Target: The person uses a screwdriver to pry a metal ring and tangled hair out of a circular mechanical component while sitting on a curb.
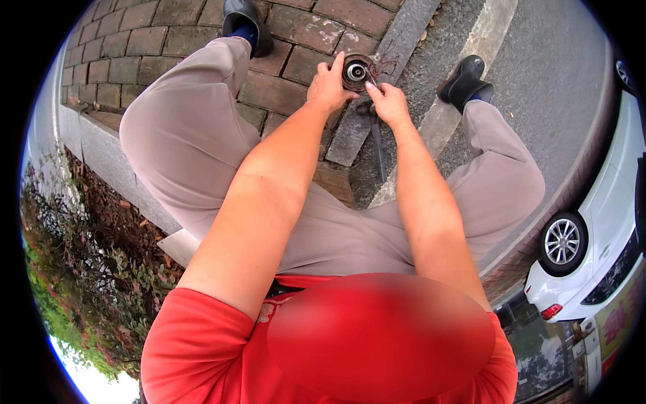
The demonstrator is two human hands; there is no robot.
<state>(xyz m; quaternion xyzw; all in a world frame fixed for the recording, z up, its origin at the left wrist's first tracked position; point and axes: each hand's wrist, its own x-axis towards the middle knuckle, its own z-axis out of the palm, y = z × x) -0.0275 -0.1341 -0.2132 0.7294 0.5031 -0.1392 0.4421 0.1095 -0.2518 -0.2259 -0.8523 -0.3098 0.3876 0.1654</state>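
Between my hands is a round, dark motor-like part (pixel 348 75) with a silvery hub at its centre and reddish-brown wire strands (pixel 386 65) sticking out on its right. My left hand (pixel 328 85) grips its left side, fingers curled over the rim. My right hand (pixel 389 104) is closed at its lower right edge, with the thumb pressed near the hub. Any small thing under those fingers is hidden. Below the part lies a hammer-like tool, its dark handle (pixel 379 151) pointing toward me and its head partly covered by my right hand.
Brick paving (pixel 269 91) spreads to the left, bordered by a grey stone kerb (pixel 412 30) beside the asphalt road (pixel 531 87). My black shoes (pixel 465 84) stand on either side. Bushes (pixel 94 269) grow at the lower left, and a white car (pixel 605 209) is parked at the right.
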